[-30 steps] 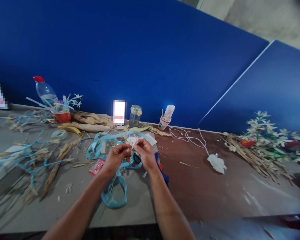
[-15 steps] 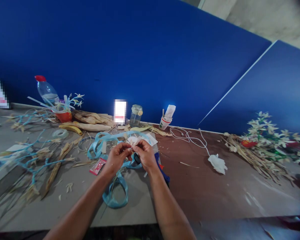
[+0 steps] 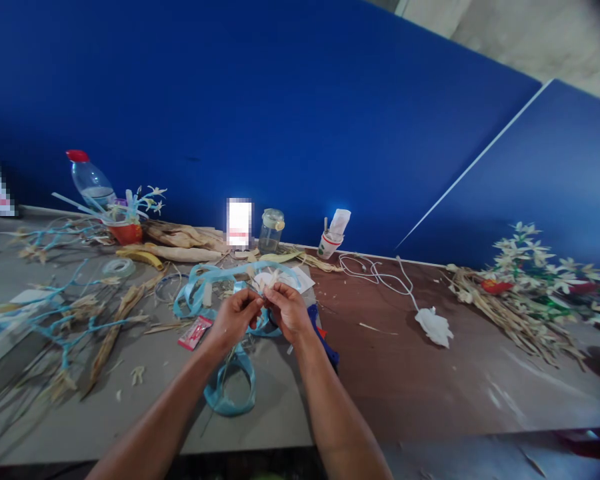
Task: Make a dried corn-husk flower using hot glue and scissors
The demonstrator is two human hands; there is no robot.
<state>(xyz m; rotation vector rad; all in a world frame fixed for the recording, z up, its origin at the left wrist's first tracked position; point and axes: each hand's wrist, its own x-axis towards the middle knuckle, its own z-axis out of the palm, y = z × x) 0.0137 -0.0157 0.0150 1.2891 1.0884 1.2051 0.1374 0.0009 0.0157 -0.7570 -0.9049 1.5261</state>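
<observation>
My left hand (image 3: 237, 317) and my right hand (image 3: 289, 311) meet over the table, both with fingers pinched together. Between the right fingertips a small pale husk flower (image 3: 270, 278) shows its petal tips at the top. The left fingers are closed just below and beside it; what lies in them is too small to make out. Around and beneath the hands runs a loose light blue ribbon (image 3: 193, 293), with one more ribbon loop (image 3: 247, 393) nearer me. A pink packet (image 3: 195, 332) lies left of my left hand. Blue-handled scissors or a similar blue tool (image 3: 325, 337) are partly hidden behind my right wrist.
Blue-wrapped flower stems (image 3: 67, 343) spread over the left side. Dried husks (image 3: 185, 241), a glass jar (image 3: 271, 232) and a white cup (image 3: 329, 245) stand along the blue partition (image 3: 300, 120). A white cable (image 3: 380, 273), crumpled tissue (image 3: 434, 327) and white flower bunch (image 3: 535, 260) are right.
The fingers have shifted slightly around the small flower, and the dark round thing seen under the right hand is now mostly covered. The view has moved very little.
</observation>
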